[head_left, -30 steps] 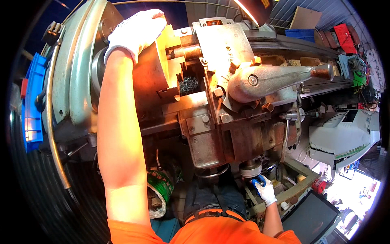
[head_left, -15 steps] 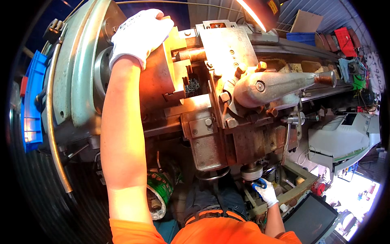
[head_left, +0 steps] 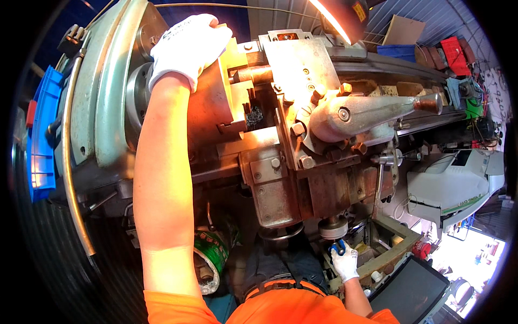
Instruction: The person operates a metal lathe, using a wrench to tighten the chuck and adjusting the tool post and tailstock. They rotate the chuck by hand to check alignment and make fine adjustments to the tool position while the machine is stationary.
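Observation:
My left hand, in a white glove, is closed over the far upper edge of the lathe chuck, a large block-like body lit orange. Its fingertips are partly hidden behind the chuck. Beside the chuck stands the carriage with its tool post, whose long clamping lever points right. Low on the carriage front is a round metal dial. Just under it my gloved right hand is wrapped around a small dark handle, with blue showing at the fingers.
A lamp shines from above. At the left are a blue plastic bin and a long brass-coloured bar. Below the carriage hangs a handwheel. A green sack stands near my legs; a metal frame is at the right.
My right hand has moved slightly left and down, staying on the handle below the dial. My left hand keeps its place on the chuck. The whole view has shifted a little.

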`<action>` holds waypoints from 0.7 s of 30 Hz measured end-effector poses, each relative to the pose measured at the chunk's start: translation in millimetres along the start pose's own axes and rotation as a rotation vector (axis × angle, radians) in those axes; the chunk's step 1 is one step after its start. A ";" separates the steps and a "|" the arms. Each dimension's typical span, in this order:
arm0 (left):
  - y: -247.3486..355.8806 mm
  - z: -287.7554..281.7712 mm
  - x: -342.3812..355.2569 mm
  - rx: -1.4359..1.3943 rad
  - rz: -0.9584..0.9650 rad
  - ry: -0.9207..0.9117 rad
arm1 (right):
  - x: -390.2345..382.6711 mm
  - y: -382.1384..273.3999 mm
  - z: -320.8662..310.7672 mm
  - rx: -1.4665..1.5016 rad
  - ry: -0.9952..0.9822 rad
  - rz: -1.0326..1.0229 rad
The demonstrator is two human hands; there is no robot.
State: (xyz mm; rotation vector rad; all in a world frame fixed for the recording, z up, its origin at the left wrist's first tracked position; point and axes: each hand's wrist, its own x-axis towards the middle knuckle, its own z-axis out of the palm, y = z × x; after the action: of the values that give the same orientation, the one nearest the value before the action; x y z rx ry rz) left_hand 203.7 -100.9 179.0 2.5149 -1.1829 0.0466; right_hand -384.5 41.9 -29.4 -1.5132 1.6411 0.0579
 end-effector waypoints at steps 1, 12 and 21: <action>-0.5 -0.1 0.2 0.000 -0.002 -0.001 | -0.3 -2.3 -0.4 -0.180 0.032 -0.124; -7.1 2.6 19.4 0.161 0.053 -0.165 | -8.0 -15.6 -6.1 -0.021 -0.033 -0.042; -5.0 1.2 23.3 0.002 0.040 -0.270 | -12.8 -8.4 5.4 -0.052 0.057 -0.064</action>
State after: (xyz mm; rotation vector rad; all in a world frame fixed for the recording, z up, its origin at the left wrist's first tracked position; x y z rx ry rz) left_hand 222.4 -115.6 180.5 2.5583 -1.3340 -0.2900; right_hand -376.3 52.8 -20.7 -1.6195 1.6462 0.0228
